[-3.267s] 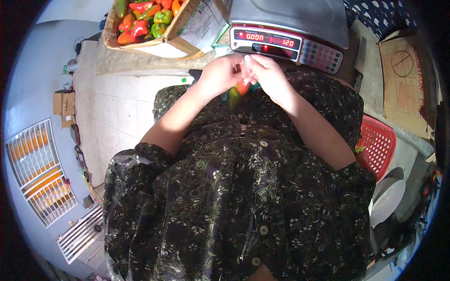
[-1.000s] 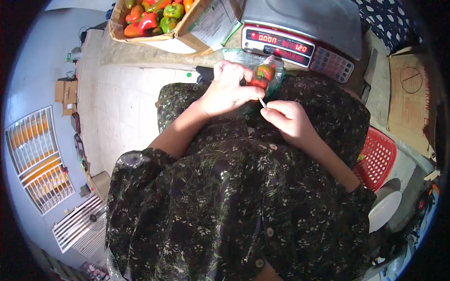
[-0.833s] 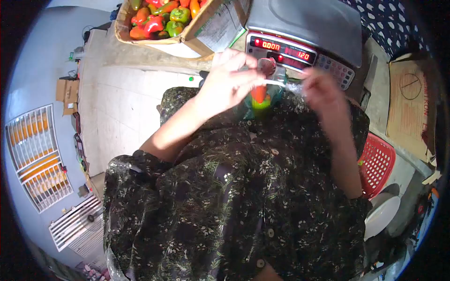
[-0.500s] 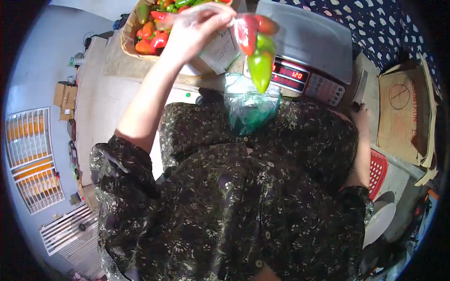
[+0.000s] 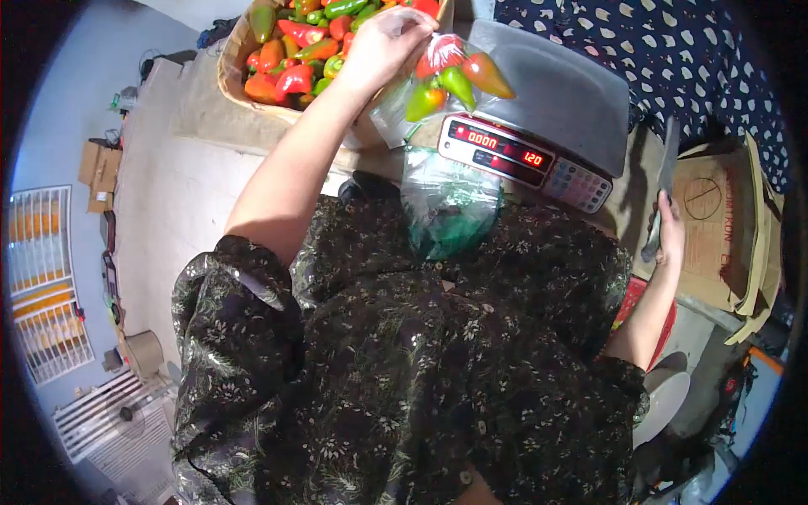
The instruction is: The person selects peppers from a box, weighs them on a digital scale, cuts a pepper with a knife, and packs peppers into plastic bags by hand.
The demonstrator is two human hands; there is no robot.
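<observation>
My left hand (image 5: pixel 389 46) pinches the gathered neck of a clear bag of peppers (image 5: pixel 454 77), raised in front of the scale pan. Red, green and orange-green peppers hang inside it. At the right, my right hand (image 5: pixel 667 227) is closed round the handle of a knife (image 5: pixel 669 160), its blade pointing up and away from me. A clear and green plastic bag (image 5: pixel 450 206) lies over my lap, just in front of the scale (image 5: pixel 497 151). The scale's red display shows 0.00 and 1.20.
A box (image 5: pixel 231 71) full of red and green peppers stands at the upper left. An open cardboard box (image 5: pixel 707 244) is at the right, with a red basket (image 5: pixel 644 316) and a white bowl (image 5: pixel 663 404) below it. Dark patterned cloth (image 5: pixel 673 59) hangs at the upper right.
The peppers' bag was worked at by both hands over my lap; my left hand has lifted it up toward the pepper box. My right hand has moved away to the right and taken hold of the knife.
</observation>
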